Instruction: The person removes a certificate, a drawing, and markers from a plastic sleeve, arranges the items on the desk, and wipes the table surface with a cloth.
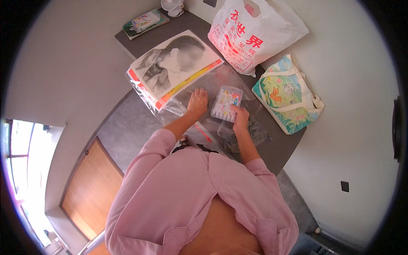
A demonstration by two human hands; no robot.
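My right hand (241, 117) grips a clear plastic case (227, 102) at its lower right corner; white-capped tubes or markers show through its printed lid. My left hand (197, 102) lies on a large clear plastic bag (204, 86) spread over the dark table; whether its fingers pinch the film is hidden. Just beyond that hand is a pencil portrait drawing (169, 63) on cream paper. Beneath the drawing shows a red and yellow printed sheet (194, 77). A red strip (203, 132) runs along the film nearer my body. Dark crumpled material (255, 131) sits beside my right wrist.
A white plastic carrier bag (251, 35) with red writing stands at the back right, against the wall. An illustrated canvas tote bag (287, 95) leans near the table's right edge. Books (145, 24) and a small white fan (172, 7) occupy the far left corner.
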